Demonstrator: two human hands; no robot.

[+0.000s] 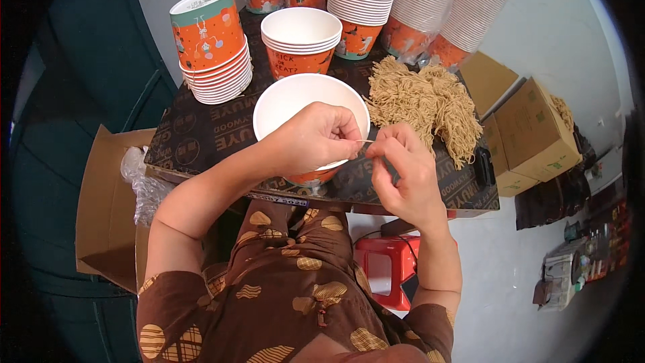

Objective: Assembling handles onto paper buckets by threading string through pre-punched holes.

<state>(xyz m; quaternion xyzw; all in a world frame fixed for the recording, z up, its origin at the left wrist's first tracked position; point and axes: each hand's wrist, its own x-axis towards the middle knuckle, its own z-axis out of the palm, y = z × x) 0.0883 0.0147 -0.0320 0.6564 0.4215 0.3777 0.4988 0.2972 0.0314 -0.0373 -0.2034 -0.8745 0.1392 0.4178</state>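
Left hand [316, 138] and right hand [403, 175] meet over the near rim of a white-lined orange paper cup [295, 104], fingertips of both pinched shut on a single thin tan string [366, 141] stretched between them. The string is short, pale and fine, barely visible. Just right of the cup lies a loose heap of matching tan strings [426, 104] on the dark board [195, 138]. Stacks of orange paper cups [215, 47] stand behind. Cardboard boxes [534, 131] sit to the right.

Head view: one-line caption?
Left hand and right hand pinch a cord at an orange paper cup's rim.
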